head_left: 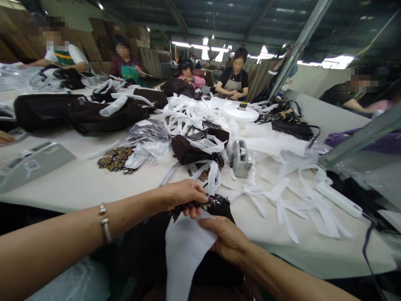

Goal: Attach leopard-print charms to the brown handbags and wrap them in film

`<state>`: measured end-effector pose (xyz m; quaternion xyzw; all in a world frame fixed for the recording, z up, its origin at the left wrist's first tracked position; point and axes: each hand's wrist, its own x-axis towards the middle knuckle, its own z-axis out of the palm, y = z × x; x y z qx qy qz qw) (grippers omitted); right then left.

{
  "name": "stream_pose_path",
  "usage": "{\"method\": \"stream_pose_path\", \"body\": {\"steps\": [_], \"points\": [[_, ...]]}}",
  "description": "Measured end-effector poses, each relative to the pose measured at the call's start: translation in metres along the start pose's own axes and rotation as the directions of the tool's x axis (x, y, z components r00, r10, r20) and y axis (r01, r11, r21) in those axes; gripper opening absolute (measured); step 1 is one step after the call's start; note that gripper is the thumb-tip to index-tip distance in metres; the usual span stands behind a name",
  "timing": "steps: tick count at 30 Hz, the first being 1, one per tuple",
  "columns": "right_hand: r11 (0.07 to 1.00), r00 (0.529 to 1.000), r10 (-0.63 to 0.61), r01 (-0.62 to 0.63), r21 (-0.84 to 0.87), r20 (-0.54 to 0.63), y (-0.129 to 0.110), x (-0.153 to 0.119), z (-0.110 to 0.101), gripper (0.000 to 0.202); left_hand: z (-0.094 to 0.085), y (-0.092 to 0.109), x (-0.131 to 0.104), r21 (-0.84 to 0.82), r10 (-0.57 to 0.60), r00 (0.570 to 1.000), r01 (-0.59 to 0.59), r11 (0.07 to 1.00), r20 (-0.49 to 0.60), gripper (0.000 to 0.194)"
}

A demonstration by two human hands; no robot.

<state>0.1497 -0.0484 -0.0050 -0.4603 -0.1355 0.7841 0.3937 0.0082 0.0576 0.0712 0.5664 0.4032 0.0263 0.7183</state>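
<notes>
At the table's front edge, my left hand (184, 196) is closed on a bunched dark strap with small patterned and shiny parts (216, 202). Just below and to its right, my right hand (224, 238) pinches a white sheet (186, 246) between thumb and fingers. The sheet hangs down over a dark brown bag (147, 246), which lies below both hands, partly off the table. White strips (214, 175) rise from the strap just beyond my left hand.
A tape dispenser (242, 159) stands behind my hands, beside a small brown bag (188, 150). White strips (282, 200) spread rightward on the table (131, 190). A larger dispenser (37, 165) is at left. Several people sit across the table; a metal post (300, 46) slants at right.
</notes>
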Motion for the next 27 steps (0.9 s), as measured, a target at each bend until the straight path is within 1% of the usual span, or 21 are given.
{"method": "stream_pose_path", "body": {"steps": [2,3,6,8,9,12,15,18,20,21,22,23,25,27], "points": [[0.993,0.996,-0.084,0.085,0.077,-0.025,-0.01,-0.006,-0.005,0.026,0.011,-0.014,-0.009,-0.083,0.008,1.0,-0.01,0.997,-0.024,0.045],[0.988,0.995,-0.099,0.102,0.12,-0.028,-0.013,-0.009,-0.007,0.025,0.016,-0.021,-0.013,-0.132,0.014,0.999,-0.02,0.991,-0.041,0.054],[0.966,0.997,-0.065,0.052,0.252,0.046,-0.012,-0.016,-0.008,0.029,0.033,-0.046,-0.02,-0.284,0.049,0.992,-0.08,0.955,-0.113,0.074],[0.944,0.995,-0.039,0.009,0.33,0.086,-0.006,-0.02,-0.008,0.034,0.044,-0.063,-0.019,-0.338,0.073,0.984,-0.124,0.933,-0.16,0.085],[0.933,0.996,-0.022,-0.009,0.36,0.082,-0.002,-0.021,-0.008,0.034,0.05,-0.071,-0.018,-0.342,0.08,0.98,-0.14,0.929,-0.183,0.089],[0.923,0.999,0.043,-0.045,0.381,0.014,0.007,-0.019,-0.007,0.03,0.07,-0.091,-0.012,-0.272,0.081,0.961,-0.155,0.95,-0.265,0.089],[0.944,0.999,0.03,-0.018,0.33,-0.03,0.012,-0.013,-0.007,0.026,0.086,-0.1,-0.008,-0.164,0.076,0.936,-0.14,0.976,-0.345,0.086],[0.962,0.997,-0.024,0.042,0.271,-0.07,0.013,-0.009,-0.007,0.026,0.092,-0.102,-0.011,-0.123,0.043,0.935,-0.092,0.988,-0.353,0.088],[0.956,0.988,-0.072,0.107,0.275,-0.134,0.013,-0.009,-0.006,0.027,0.089,-0.102,-0.018,-0.008,0.064,0.922,-0.073,0.997,-0.381,0.09],[0.947,0.983,-0.086,0.131,0.293,-0.161,0.013,-0.01,-0.005,0.029,0.085,-0.102,-0.022,0.087,0.1,0.899,-0.07,0.994,-0.427,0.089],[0.939,0.981,-0.088,0.14,0.315,-0.174,0.013,-0.01,-0.005,0.032,0.08,-0.103,-0.027,0.193,0.155,0.854,-0.065,0.979,-0.496,0.088],[0.933,0.982,-0.081,0.136,0.333,-0.173,0.012,-0.011,-0.004,0.036,0.075,-0.103,-0.031,0.295,0.22,0.789,-0.052,0.954,-0.573,0.085],[0.927,0.985,-0.072,0.123,0.355,-0.155,0.011,-0.012,-0.002,0.04,0.06,-0.104,-0.037,0.422,0.312,0.699,-0.016,0.907,-0.644,0.076],[0.928,0.993,-0.053,0.086,0.363,-0.102,0.01,-0.012,0.0,0.04,0.044,-0.105,-0.04,0.497,0.383,0.613,0.019,0.868,-0.692,0.063]]}}
